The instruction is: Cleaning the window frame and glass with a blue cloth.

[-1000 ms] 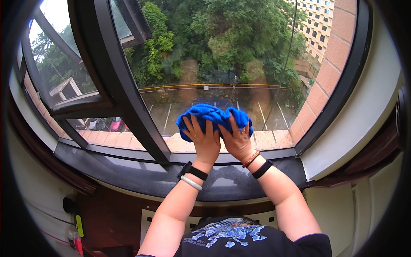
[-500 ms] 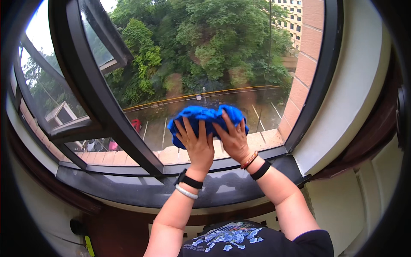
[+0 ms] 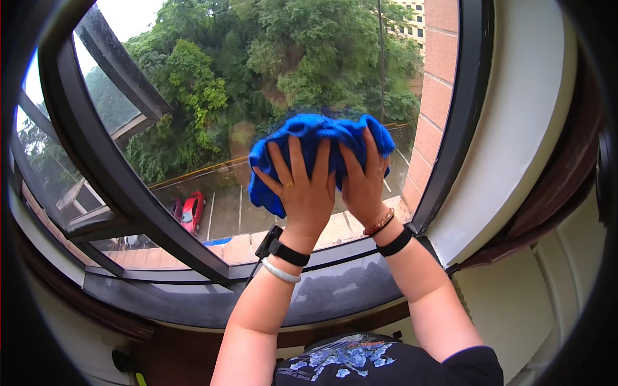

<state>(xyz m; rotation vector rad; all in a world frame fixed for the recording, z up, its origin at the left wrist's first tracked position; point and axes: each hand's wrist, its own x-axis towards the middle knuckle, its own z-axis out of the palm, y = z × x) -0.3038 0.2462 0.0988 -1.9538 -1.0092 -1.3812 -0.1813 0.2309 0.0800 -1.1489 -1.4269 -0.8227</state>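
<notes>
A bunched blue cloth (image 3: 270, 186) is pressed against the large window pane (image 3: 212, 138), low in the middle of the view. My left hand (image 3: 306, 196) lies over its left half, fingers spread and pushing it onto the glass. Over the right half, close beside, my right hand (image 3: 367, 190) holds the cloth the same way, fingers stretched upward. Both palms face the glass, so the cloth beneath them is hidden.
A dark window frame (image 3: 132, 199) borders the pane, with a tilted-out sash (image 3: 119, 74) at the left. Below runs a grey sill (image 3: 351, 293). A dark curtain (image 3: 547, 215) hangs at the right. Outside, a red car (image 3: 192, 212) and trees (image 3: 309, 51) show through the glass.
Both hands have moved up the pane with the cloth, which now looks spread wider. The view has shifted right, bringing more of the red car into sight.
</notes>
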